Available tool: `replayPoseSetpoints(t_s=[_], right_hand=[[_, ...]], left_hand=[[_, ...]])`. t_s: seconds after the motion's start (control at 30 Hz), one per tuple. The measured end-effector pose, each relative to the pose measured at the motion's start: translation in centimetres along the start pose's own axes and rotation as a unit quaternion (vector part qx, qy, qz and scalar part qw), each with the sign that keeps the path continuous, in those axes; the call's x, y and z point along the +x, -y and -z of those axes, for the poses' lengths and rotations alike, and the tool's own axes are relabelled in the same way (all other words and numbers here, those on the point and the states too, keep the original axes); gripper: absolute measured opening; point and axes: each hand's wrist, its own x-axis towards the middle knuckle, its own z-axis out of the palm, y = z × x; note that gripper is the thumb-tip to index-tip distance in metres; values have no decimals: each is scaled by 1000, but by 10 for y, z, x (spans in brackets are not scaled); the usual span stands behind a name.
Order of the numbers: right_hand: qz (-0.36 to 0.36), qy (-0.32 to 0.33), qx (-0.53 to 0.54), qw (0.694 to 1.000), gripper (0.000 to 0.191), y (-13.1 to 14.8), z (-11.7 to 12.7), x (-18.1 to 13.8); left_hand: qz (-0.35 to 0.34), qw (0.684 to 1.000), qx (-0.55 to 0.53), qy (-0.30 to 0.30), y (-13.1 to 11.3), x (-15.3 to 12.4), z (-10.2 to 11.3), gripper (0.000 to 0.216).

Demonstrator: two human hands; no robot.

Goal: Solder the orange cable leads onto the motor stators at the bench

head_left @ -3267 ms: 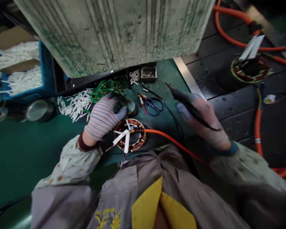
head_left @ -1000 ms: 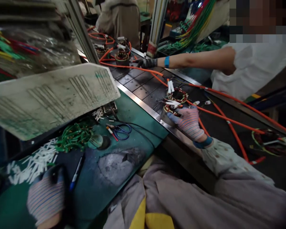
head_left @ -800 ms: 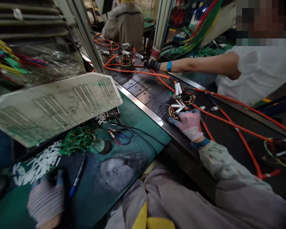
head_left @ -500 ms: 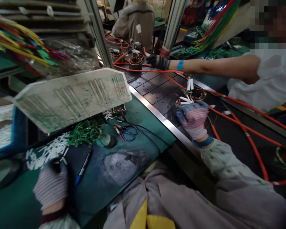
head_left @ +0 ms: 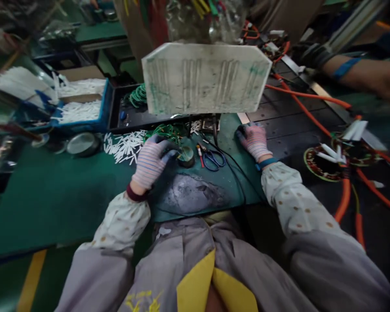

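Observation:
My left hand (head_left: 151, 160), in a striped glove with dark fingertips, hovers over the green mat with thumb and fingers apart. Close to its fingertips stand a small round tin (head_left: 186, 156) and a tangle of green wires (head_left: 169, 132). White sleeve pieces (head_left: 125, 146) lie in a loose pile left of that hand. At the mat's right edge is my right hand (head_left: 254, 141). Its fingers curl downward and blur, so what they hold, if anything, is hidden. Blue-handled scissors (head_left: 213, 159) and a small red-and-white item (head_left: 200, 156) lie between the hands.
A pale board (head_left: 208, 80) stands upright ahead. Blue bins (head_left: 105, 106) of white sleeves are at the left, beside a black tray (head_left: 115, 117). Wound stators (head_left: 321, 164) with orange cables (head_left: 344, 199) sit on the right. A co-worker's arm (head_left: 370, 80) reaches in there.
The view has swung left. My right hand has left the stator and come to the mat's edge. My left hand has moved from the white sleeves toward the round tin.

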Motion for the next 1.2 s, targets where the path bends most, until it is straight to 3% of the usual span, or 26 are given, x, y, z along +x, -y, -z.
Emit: replayPoseSetpoints(t_s=[0.1, 0.27, 0.47, 0.57, 0.63, 0.7, 0.77, 0.87, 1.0, 1.13, 1.2], right_hand=[[-14, -21, 13, 1000, 49, 1, -19, 6], [-28, -45, 37, 998, 47, -4, -27, 4], [-34, -36, 18, 999, 47, -4, -27, 6], [-29, -35, 8, 999, 49, -6, -29, 6], [-24, -40, 9, 999, 49, -10, -32, 6], [-15, -53, 16, 998, 49, -14, -36, 7], [-6, -70, 24, 997, 49, -17, -40, 8], [-7, -79, 26, 996, 48, -18, -42, 9], [-12, -69, 16, 997, 46, -15, -41, 9], [-18, -59, 21, 998, 47, -13, -38, 14], [-24, -83, 55, 995, 48, -13, -34, 13]], left_hand=[[-69, 996, 53, 20, 2, 11, -11, 22], [-164, 975, 47, 142, 11, 23, -20, 39], [-172, 977, -6, 123, 13, 16, -27, 39], [-166, 977, -15, 135, 9, 9, -19, 43], [-109, 989, -14, 96, 14, 2, -3, 37], [4, 1000, 1, -1, 32, -7, 15, 32], [130, 987, 45, -80, 59, -18, 26, 38], [262, 955, 135, -28, 105, -34, 20, 44], [274, 952, 131, -24, 140, -46, -4, 40], [263, 956, 117, -46, 138, -44, -8, 29], [258, 958, 110, -65, 129, -42, -3, 32]])
